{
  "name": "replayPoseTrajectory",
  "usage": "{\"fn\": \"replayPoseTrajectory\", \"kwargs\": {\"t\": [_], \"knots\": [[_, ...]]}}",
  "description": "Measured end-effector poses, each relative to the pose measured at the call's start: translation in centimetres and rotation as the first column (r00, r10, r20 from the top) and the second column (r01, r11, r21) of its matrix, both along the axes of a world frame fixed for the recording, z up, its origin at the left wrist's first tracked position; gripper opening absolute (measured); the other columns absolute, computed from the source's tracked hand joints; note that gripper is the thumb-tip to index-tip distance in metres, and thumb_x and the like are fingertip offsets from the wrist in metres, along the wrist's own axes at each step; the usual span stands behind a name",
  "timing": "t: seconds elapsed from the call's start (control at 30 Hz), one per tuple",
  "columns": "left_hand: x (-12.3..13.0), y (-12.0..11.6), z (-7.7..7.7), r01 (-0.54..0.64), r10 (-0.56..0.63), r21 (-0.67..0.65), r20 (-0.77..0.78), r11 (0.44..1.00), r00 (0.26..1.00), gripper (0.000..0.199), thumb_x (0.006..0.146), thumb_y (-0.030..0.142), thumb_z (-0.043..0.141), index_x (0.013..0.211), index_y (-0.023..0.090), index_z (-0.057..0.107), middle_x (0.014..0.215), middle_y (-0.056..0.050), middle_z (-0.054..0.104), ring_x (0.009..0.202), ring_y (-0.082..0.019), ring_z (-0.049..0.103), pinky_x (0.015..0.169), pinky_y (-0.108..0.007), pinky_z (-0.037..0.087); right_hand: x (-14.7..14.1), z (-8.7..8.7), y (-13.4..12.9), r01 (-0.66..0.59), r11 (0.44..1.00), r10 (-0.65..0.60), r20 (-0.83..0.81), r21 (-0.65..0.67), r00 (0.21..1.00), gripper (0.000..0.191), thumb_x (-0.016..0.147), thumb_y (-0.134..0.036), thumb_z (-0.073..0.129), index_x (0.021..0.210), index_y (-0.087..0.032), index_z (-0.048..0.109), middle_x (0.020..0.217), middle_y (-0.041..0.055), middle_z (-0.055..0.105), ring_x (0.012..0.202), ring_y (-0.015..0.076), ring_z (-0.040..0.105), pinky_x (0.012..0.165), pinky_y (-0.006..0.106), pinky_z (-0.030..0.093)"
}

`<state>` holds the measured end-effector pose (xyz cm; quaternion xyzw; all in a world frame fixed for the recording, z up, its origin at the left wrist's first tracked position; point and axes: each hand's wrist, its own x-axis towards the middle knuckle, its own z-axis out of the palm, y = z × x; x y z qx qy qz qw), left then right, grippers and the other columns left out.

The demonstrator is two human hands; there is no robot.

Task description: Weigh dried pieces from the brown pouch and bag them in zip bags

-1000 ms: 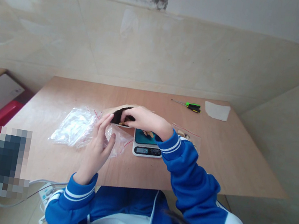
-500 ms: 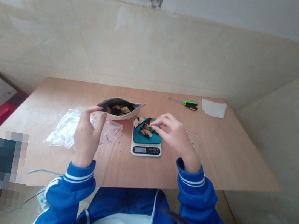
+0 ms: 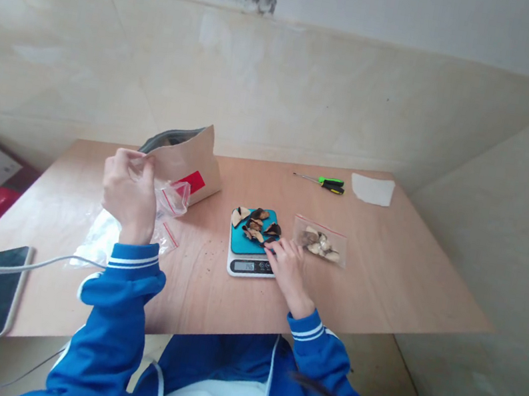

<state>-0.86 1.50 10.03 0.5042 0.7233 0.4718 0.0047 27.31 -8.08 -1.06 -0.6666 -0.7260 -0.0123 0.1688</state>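
Brown kraft-paper pouch (image 3: pixel 188 168) has shifted left since the last shot and is now standing up near the far edge of the light wooden bench (image 3: pixel 197 298). Left hand (image 3: pixel 127 187) is hovering beside it, fingers bunched, can't tell if they're clamped on anything. Right hand (image 3: pixel 288 273) is resting its fingertips together on the teal pan (image 3: pixel 241 241) of a white digital scale (image 3: pixel 247 266), right beside dark dried slices (image 3: pixel 256 224), mid-bench. Clear zip bag (image 3: pixel 321 241) holding pale pieces is lying just right of the scale.
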Motion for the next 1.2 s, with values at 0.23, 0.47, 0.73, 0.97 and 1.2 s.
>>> {"fn": "replayPoseTrajectory", "kwargs": {"t": [0.23,0.47,0.73,0.97,1.2], "knots": [[-0.2,1.3,0.2,0.18,-0.175,0.079,-0.071,0.98,0.982,0.048,0.092,0.052,0.057,0.132,0.024,0.058,0.125,-0.009,0.056,0.118,-0.03,0.058,0.093,-0.055,0.049,1.2,1.9,-1.8,-0.003,0.999,0.023,-0.401,0.05,0.916,0.026,0.097,-0.024,0.048,0.108,-0.021,0.072,0.092,0.0074,0.068,0.085,0.0221,0.063,0.081,0.036,0.047],[0.4,-2.7,1.2,0.222,-0.214,0.145,-0.066,0.964,0.975,0.056,0.09,0.052,0.062,0.138,0.03,0.044,0.138,-0.01,0.048,0.137,-0.035,0.042,0.107,-0.061,0.04,0.4,4.4,-3.6,0.006,1.0,-0.024,-0.699,-0.029,0.715,0.026,0.097,-0.033,0.047,0.106,-0.022,0.068,0.094,0.0062,0.07,0.07,0.0184,0.06,0.07,0.033,0.05],[2.0,-10.0,-1.3,0.298,-0.297,0.0,0.104,0.954,0.949,0.035,0.09,0.048,0.061,0.112,0.022,0.063,0.107,-0.007,0.063,0.076,-0.017,0.056,0.076,-0.041,0.051,-8.4,5.8,-5.3,-0.304,0.935,-0.04,-0.906,-0.183,0.422,0.033,0.099,-0.045,0.045,0.118,-0.022,0.059,0.099,0.0059,0.069,0.084,0.0177,0.065,0.073,0.031,0.053],[2.3,-16.5,-4.4,0.519,-0.482,-0.037,0.32,0.854,0.816,0.031,0.095,0.043,0.053,0.12,0.027,0.062,0.122,-0.007,0.064,0.107,-0.022,0.061,0.092,-0.039,0.051,-12.6,5.7,-6.4,-0.335,0.911,-0.157,-0.953,-0.241,0.258,0.031,0.091,-0.047,0.055,0.106,-0.023,0.043,0.089,0.0021,0.064,0.072,0.0161,0.066,0.071,0.032,0.055],[2.4,-17.7,-7.8,0.636,-0.467,-0.002,0.678,0.772,0.568,0.051,0.091,0.057,0.052,0.129,0.024,0.061,0.136,-0.01,0.058,0.12,-0.028,0.058,0.108,-0.047,0.043,-13.0,4.4,-6.7,-0.274,0.942,-0.131,-0.963,-0.196,0.237,0.03,0.085,-0.031,0.056,0.104,-0.025,0.034,0.08,-0.0029,0.063,0.071,0.0176,0.067,0.064,0.031,0.053]]}}
